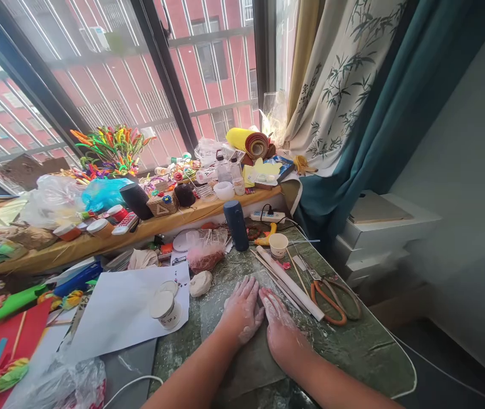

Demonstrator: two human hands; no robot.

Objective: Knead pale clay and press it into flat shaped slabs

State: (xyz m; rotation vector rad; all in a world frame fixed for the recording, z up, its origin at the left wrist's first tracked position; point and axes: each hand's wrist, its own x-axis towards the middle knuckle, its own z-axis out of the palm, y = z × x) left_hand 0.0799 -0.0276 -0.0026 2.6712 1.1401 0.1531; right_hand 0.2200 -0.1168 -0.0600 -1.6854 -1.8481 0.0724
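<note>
Dusted with white powder, my left hand lies palm down on a thin clear sheet, its fingers stretched forward. My right hand rests against it, turned partly on its side, with straight fingers. Whatever is under the palms is mostly hidden; a pale edge shows by my left hand, too little to name. A whitish dough-like lump sits just beyond my left hand. To the right of my hands lie a pale wooden rod, thinner sticks, and scissors with orange-brown handles.
A lidded paper cup stands on white paper at left. Farther back are a dark blue cylinder, another paper cup and a yellow glue gun. Craft supplies crowd the window ledge. The table edge runs along the right.
</note>
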